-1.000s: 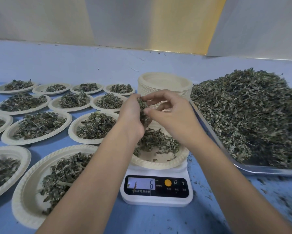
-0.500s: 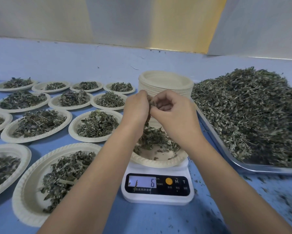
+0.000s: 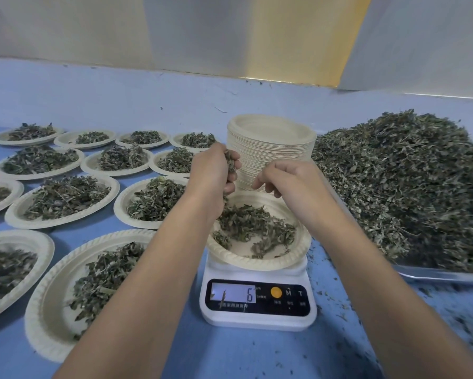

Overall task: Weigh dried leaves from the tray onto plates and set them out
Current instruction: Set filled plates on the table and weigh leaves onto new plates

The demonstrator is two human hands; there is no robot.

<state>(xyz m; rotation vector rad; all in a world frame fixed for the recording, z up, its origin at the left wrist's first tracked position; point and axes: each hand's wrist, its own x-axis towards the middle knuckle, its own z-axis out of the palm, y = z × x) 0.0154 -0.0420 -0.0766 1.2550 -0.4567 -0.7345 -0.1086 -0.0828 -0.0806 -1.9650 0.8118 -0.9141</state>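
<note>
A cream paper plate with a thin layer of dried leaves sits on a white kitchen scale whose display reads 6. Above the plate's left side, my left hand grips a clump of dried leaves. My right hand hovers over the plate's right side with fingers loosely curled; I see nothing in it. A metal tray at the right holds a large heap of dried leaves.
A tall stack of unused paper plates stands just behind the scale. Several filled plates are set out in rows on the blue table at the left, one right beside the scale. Leaf crumbs litter the table at the right.
My hands were together above the plate, both picking at the clump. They have parted: the left keeps the clump, the right has drawn off to the right. The display still reads 6.
</note>
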